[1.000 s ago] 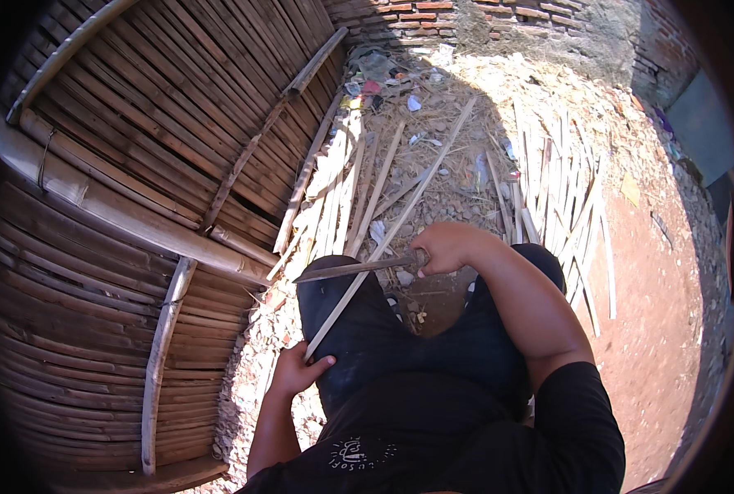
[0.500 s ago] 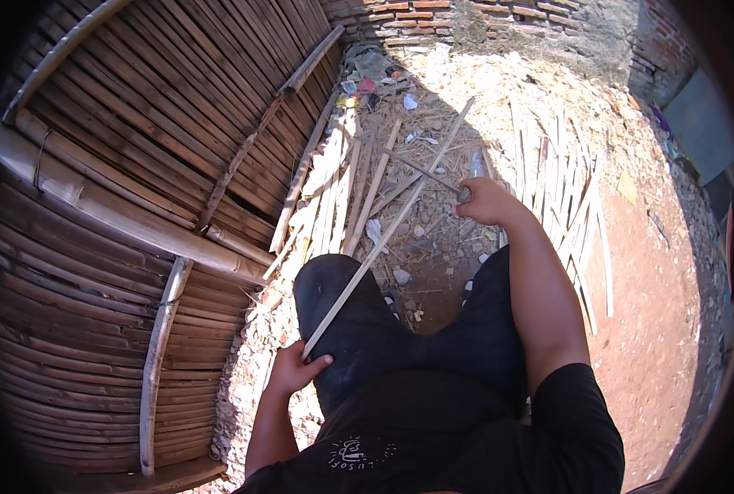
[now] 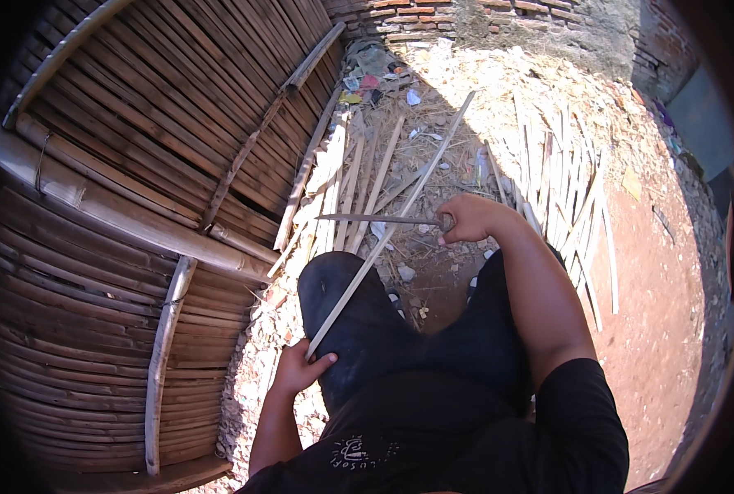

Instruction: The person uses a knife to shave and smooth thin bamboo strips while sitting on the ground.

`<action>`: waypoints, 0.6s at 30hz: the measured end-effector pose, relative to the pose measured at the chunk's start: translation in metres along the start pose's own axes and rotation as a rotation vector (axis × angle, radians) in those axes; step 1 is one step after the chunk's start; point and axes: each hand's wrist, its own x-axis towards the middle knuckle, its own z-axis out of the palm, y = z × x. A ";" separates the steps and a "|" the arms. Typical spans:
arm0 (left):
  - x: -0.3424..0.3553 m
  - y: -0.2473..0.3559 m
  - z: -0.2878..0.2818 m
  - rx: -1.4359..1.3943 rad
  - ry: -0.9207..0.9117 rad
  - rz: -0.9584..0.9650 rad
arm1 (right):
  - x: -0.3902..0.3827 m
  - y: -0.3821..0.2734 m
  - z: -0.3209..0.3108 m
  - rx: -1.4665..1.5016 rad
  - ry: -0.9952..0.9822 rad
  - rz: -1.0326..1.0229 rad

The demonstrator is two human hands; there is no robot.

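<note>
A long, pale bamboo strip (image 3: 408, 203) runs slantwise from my left thigh out over the littered ground. Its near end is in my left hand (image 3: 299, 368), which is closed around it beside the thigh. My right hand (image 3: 470, 219) grips the handle of a long knife (image 3: 375, 218) in front of my knees. The dark, narrow blade points left and lies across the strip at about its middle. Whether its edge presses into the strip I cannot tell.
A slatted bamboo wall (image 3: 111, 206) stands close on my left. Split bamboo strips (image 3: 560, 181) lie in a loose pile at the right, and more bamboo pieces (image 3: 354, 181) lie along the wall. Beyond the rubble is a brick wall (image 3: 498, 20).
My right hand has drawn nearer to me and slightly left. The knife has swung from pointing up and left to nearly level across the strip. My left hand has barely moved.
</note>
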 end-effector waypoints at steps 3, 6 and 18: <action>0.000 0.004 -0.003 0.000 -0.025 -0.004 | -0.010 0.030 -0.020 0.136 0.249 0.354; 0.000 0.016 -0.005 0.013 -0.042 -0.010 | -0.013 0.041 -0.023 0.145 0.400 0.456; -0.002 0.006 -0.002 -0.006 0.020 0.016 | 0.006 -0.058 0.021 -0.073 -0.150 -0.095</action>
